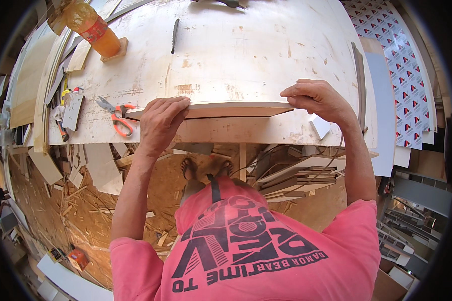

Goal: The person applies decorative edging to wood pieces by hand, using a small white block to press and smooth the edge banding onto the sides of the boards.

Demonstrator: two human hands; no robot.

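A thin, long board (236, 110) with a pale edge stands near the front of the white worktable (266, 50), its length running left to right. My left hand (160, 118) is closed over its left end, fingers lying on the upper edge. At the other end, my right hand (319, 99) is closed, with thumb and fingertips pinching the board's right corner. Beside my left hand lie scissors (118, 115) with orange handles, their blades pointing away to the left. A small white offcut (320, 126) rests under my right wrist.
A bottle of orange liquid (98, 35) stands on a wooden block at the back left. A narrow dark blade (175, 36) lies on the tabletop. Patterned sheets (407, 80) lean at the right. Stacked panels (299, 178) and wood scraps (80, 200) cover parts of the floor below.
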